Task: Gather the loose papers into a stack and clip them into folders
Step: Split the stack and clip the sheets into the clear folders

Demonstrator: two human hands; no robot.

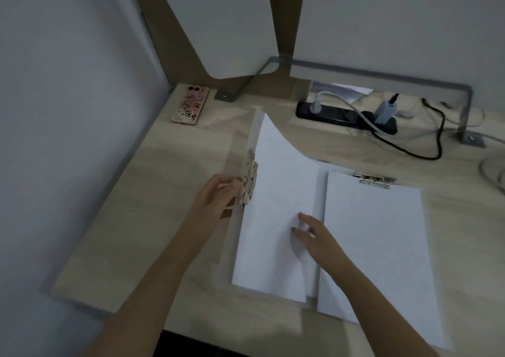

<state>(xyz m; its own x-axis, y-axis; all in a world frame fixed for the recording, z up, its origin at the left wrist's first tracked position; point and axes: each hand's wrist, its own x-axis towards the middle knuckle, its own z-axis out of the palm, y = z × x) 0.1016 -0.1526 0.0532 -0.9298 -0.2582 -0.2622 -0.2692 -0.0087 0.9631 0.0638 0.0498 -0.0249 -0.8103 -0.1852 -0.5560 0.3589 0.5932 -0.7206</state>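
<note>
A clear folder [229, 236] lies on the desk in front of me with a metal clip [249, 181] along its left edge. My left hand [218, 195] grips that clip. A stack of white papers [273, 220] lies in this folder, its far corner curling upward. My right hand [311, 233] presses flat on the papers with spread fingers. To the right lies a second folder with white papers [382, 247] held under a metal clip [374, 180] at its top edge.
A pink phone [190, 105] lies at the desk's back left by the wall. A black power strip [347, 116] with plugs and cables [410, 148] runs along the back right. A grey metal bracket [464, 110] stands behind it.
</note>
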